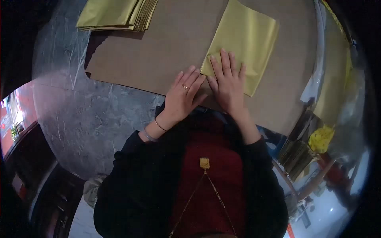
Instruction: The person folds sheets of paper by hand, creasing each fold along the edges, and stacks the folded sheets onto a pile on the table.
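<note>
A gold paper sheet or flat bag (251, 35) lies at a slant on brown cardboard (158, 51). My right hand (228, 83) rests flat on its near end, palm down and fingers spread. My left hand (182, 95), with a ring on one finger, is beside the sheet's near left corner. Its fingers are stretched out, with the fingertips close to the right thumb. Whether the left fingertips touch the sheet's edge I cannot tell. Neither hand grips anything.
A stack of similar gold pieces (115, 14) lies at the cardboard's far left. The cardboard sits on a grey marbled table (107, 119). To the right are a bundle of brown pieces (295, 156) and a yellow item (321, 139). Dark furniture (31, 166) stands at left.
</note>
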Demonstrator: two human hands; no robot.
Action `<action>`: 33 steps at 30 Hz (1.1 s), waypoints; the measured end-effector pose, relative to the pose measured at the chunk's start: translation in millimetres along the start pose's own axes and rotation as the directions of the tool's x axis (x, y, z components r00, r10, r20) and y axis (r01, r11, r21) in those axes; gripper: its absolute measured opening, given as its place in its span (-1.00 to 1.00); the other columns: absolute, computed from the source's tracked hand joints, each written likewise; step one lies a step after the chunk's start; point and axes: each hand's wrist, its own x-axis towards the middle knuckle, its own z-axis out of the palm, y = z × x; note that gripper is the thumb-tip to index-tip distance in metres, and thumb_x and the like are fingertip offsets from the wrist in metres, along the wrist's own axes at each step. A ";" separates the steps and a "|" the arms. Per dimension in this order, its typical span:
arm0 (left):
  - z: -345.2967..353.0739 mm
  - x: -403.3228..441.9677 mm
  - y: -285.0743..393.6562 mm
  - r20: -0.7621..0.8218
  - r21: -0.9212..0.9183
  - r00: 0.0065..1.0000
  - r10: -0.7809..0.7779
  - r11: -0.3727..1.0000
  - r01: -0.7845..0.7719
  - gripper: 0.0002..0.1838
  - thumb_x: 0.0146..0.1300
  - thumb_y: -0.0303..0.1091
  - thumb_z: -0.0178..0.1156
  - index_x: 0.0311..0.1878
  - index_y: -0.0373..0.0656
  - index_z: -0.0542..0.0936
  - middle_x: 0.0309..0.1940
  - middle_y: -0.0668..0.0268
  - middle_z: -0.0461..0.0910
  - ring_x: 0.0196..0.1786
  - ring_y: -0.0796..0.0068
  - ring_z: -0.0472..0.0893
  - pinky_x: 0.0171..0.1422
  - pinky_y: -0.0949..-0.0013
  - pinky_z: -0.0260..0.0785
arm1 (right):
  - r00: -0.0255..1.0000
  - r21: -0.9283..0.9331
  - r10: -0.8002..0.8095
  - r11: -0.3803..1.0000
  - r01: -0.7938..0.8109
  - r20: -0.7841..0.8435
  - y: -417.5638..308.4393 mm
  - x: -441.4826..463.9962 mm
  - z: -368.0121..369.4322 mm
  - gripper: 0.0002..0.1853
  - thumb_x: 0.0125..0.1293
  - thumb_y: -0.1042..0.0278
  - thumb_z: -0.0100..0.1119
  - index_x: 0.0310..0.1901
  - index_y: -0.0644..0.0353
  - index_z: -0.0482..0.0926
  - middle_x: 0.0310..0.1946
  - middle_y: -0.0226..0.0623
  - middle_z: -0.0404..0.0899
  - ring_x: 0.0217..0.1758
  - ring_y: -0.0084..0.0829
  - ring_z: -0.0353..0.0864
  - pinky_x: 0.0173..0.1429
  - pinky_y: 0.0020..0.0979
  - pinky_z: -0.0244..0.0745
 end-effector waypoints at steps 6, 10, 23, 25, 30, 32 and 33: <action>0.4 -0.4 -0.8 0.010 -0.008 1.000 -0.006 1.000 0.006 -0.39 0.09 -0.21 0.33 0.22 -0.12 0.39 0.24 0.17 0.38 0.37 0.15 0.30 0.39 -0.02 0.15 | 1.000 -0.052 0.015 0.999 -0.014 0.023 -1.3 0.2 3.0 -0.34 0.24 -0.06 0.13 0.37 -0.19 0.23 0.44 -0.33 0.06 0.49 -0.18 0.03 0.42 0.15 -0.08; -0.5 -0.4 -1.0 0.029 0.027 1.000 -0.007 1.000 0.006 -0.35 0.10 -0.19 0.31 0.27 -0.10 0.35 0.27 0.19 0.34 0.38 0.17 0.28 0.38 0.02 0.18 | 1.000 -0.009 0.011 1.000 -0.011 -0.007 -1.3 0.3 1.9 -0.34 0.25 -0.05 0.13 0.38 -0.21 0.21 0.45 -0.33 0.05 0.49 -0.18 0.03 0.43 0.14 -0.10; 2.7 5.9 4.9 0.106 0.271 0.993 0.061 0.959 -0.088 -0.36 0.14 -0.13 0.24 0.26 -0.20 0.36 0.26 0.21 0.33 0.37 0.19 0.26 0.37 0.04 0.15 | 1.000 0.058 -0.014 0.998 0.013 0.014 3.3 -0.2 -2.7 -0.43 0.37 0.04 -0.08 0.38 -0.07 0.21 0.46 -0.27 0.03 0.50 -0.14 0.00 0.44 0.13 -0.12; -1.2 7.4 6.6 0.156 0.301 0.987 0.040 0.950 -0.086 -0.35 0.13 -0.11 0.24 0.24 -0.25 0.36 0.24 0.18 0.33 0.39 0.19 0.23 0.38 0.02 0.13 | 0.999 0.119 -0.023 0.993 0.018 0.039 7.4 1.4 -6.1 -0.46 0.40 0.10 -0.13 0.39 -0.07 0.20 0.46 -0.31 0.02 0.51 -0.16 -0.01 0.45 0.13 -0.15; 1.0 6.4 5.9 0.147 0.325 0.988 0.054 0.940 -0.100 -0.33 0.14 -0.07 0.22 0.25 -0.25 0.35 0.25 0.18 0.31 0.41 0.19 0.20 0.39 0.03 0.11 | 0.999 0.092 -0.049 0.995 0.050 -0.007 28.8 21.4 -2.8 -0.48 0.41 0.11 -0.14 0.39 -0.08 0.20 0.46 -0.40 0.02 0.51 -0.22 0.00 0.46 0.11 -0.15; 0.5 5.7 5.8 0.165 0.340 0.985 0.057 0.934 -0.111 -0.32 0.14 -0.06 0.21 0.26 -0.25 0.34 0.25 0.18 0.31 0.41 0.19 0.19 0.39 0.03 0.11 | 0.995 0.120 -0.100 0.988 0.101 -0.016 37.6 32.0 -2.1 -0.48 0.41 0.12 -0.14 0.39 -0.10 0.20 0.46 -0.44 0.03 0.51 -0.26 0.01 0.47 0.09 -0.15; 1.1 5.3 5.2 0.170 0.335 0.984 0.048 0.937 -0.103 -0.32 0.15 -0.05 0.20 0.27 -0.25 0.34 0.26 0.18 0.31 0.41 0.19 0.19 0.39 0.03 0.10 | 0.992 0.102 -0.121 0.987 0.125 -0.037 43.0 37.8 0.8 -0.49 0.42 0.11 -0.15 0.39 -0.11 0.20 0.46 -0.47 0.04 0.51 -0.31 0.01 0.48 0.06 -0.15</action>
